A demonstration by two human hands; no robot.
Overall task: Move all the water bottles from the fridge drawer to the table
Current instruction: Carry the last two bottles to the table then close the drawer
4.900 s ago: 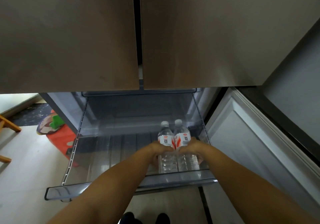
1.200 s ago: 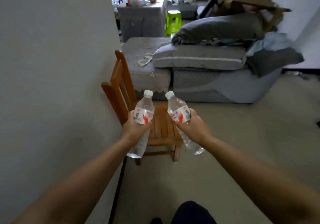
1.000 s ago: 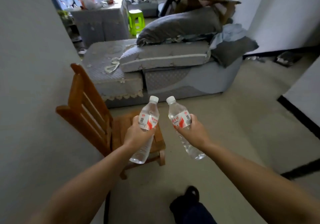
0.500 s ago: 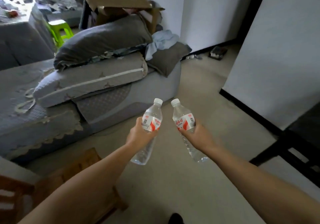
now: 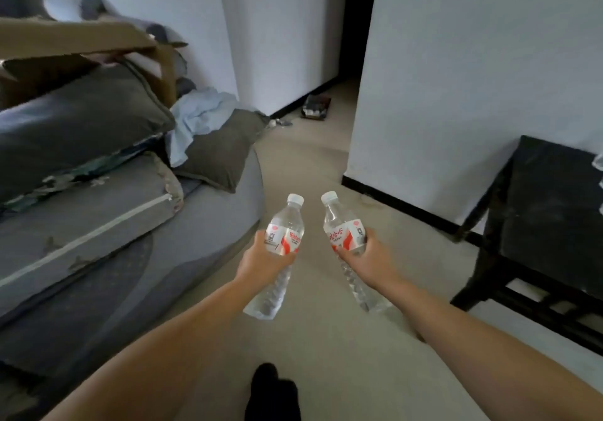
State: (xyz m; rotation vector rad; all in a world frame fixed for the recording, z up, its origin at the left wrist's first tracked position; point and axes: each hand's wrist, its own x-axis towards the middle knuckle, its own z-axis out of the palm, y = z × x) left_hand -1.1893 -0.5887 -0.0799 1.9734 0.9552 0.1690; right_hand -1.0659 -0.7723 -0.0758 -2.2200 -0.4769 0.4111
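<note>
From the head camera, both bare forearms reach forward from the lower corners and converge toward the middle of the view. The left hand is wrapped around the middle of a clear plastic water bottle with a white cap and a red-and-white label, thumb on the near side and fingers curled round the far side. That bottle tilts with its cap toward 1 o'clock and its base hanging below the hand. The right hand is clamped on a second clear plastic water bottle with a white cap and red-and-white label, gripping at the label; its cap leans toward 11 o'clock and its base points down toward 5 o'clock. The two caps sit near each other but apart, and both bottles are carried in the air above the pale beige floor.

At 3 o'clock stands the dark black worktop, well apart from both bottles. At 9 o'clock lies a grey sofa piled with grey cushions and a light blue cloth. White walls fill 12 to 2 o'clock. A dark shoe shows at 6 o'clock.
</note>
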